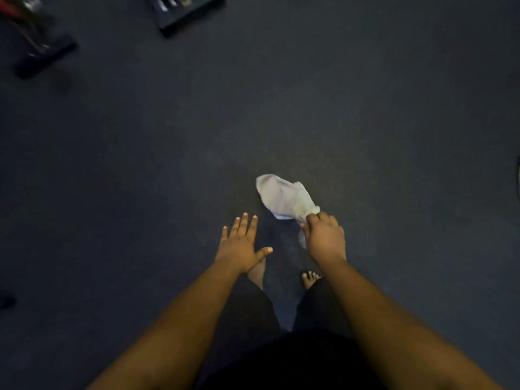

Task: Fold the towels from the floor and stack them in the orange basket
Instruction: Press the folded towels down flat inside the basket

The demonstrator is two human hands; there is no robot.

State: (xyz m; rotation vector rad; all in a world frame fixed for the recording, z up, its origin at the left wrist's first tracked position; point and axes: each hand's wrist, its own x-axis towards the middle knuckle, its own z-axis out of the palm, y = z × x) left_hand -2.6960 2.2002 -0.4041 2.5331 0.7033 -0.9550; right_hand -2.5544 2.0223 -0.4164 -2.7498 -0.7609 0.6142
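Observation:
A small pale towel (284,198) hangs crumpled over the dark carpet (140,164) near the middle of the view. My right hand (323,237) pinches its near corner, and the cloth trails up and to the left from the fingers. My left hand (242,243) is spread flat with fingers apart, a short way left of the towel and holding nothing. The orange basket is not in view.
My bare feet (309,278) stand just below the hands. A dark tray-like object (185,12) lies at the top centre. A vacuum-like thing with a dark head (45,59) sits at the top left. A small dark item (7,302) lies at the left edge.

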